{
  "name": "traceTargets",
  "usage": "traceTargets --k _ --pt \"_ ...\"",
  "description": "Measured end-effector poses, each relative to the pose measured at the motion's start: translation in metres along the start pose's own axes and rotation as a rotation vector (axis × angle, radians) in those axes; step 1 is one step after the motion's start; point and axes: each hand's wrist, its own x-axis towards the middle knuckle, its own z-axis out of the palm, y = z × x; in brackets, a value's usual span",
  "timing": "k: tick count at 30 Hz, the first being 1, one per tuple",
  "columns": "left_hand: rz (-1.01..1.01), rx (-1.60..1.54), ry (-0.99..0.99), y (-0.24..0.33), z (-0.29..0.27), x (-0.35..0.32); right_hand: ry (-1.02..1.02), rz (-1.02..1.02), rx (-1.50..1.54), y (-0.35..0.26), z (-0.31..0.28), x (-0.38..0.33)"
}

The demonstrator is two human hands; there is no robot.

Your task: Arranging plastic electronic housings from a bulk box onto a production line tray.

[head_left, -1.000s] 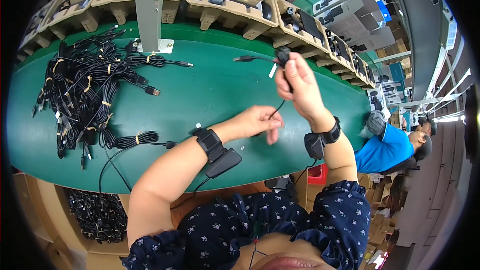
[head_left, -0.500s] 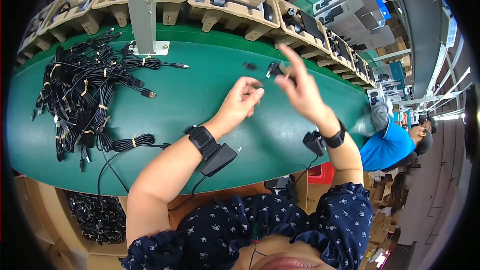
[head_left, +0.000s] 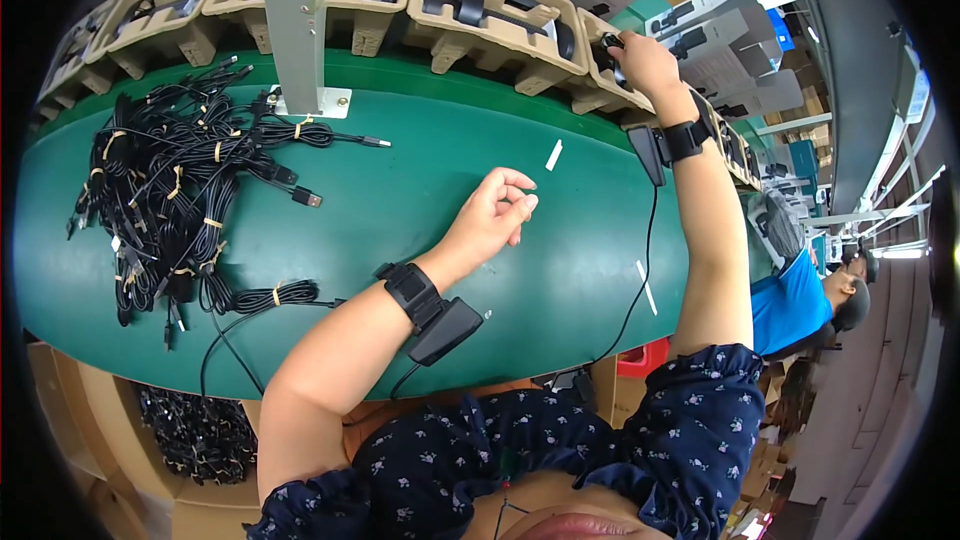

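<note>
My left hand [head_left: 492,212] hovers over the green table [head_left: 390,200], fingers loosely bent, thumb and index tips slightly apart with nothing visible between them. At the far right, my right hand [head_left: 648,64] reaches into a brown moulded pulp tray [head_left: 592,90]. Its fingers are closed around a small black part [head_left: 612,41], mostly covered by the fingers. A thin white strip [head_left: 554,155] lies beyond my left hand. On the left is a heap of black USB cables [head_left: 165,185], tied with tan bands.
More pulp trays [head_left: 500,35] holding black parts line the far edge. A grey metal post [head_left: 297,30] is bolted to the table. Another white strip [head_left: 647,288] lies near the right forearm. A person in blue [head_left: 795,305] is at right. Below left, a carton holds cables [head_left: 195,435].
My right hand has moved from the table centre to the far-right tray. The black pieces there no longer show on the table, and a white strip now shows. My left hand has barely moved.
</note>
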Motion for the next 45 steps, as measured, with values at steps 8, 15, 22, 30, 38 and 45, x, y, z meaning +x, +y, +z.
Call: traceTargets --k 8,15,22,30,38,45 --pt "-0.026 0.000 -0.006 0.002 0.001 0.003 0.244 0.272 0.162 -0.023 0.040 0.040" --pt "-0.019 -0.004 0.002 0.003 0.001 0.000 0.283 0.149 -0.021 -0.016 0.050 0.029" --pt "-0.038 0.053 0.008 0.005 -0.004 -0.002 0.126 0.246 0.581 0.003 0.054 0.036" --pt "-0.056 0.050 -0.058 0.007 0.007 0.006 0.408 0.290 0.401 -0.002 0.070 0.039" --pt "-0.079 0.132 0.004 0.011 0.019 0.004 0.313 0.191 -0.027 0.002 0.064 0.010" --pt "-0.033 0.237 -0.028 0.010 0.006 0.000 0.808 0.166 0.607 0.053 0.064 -0.130"
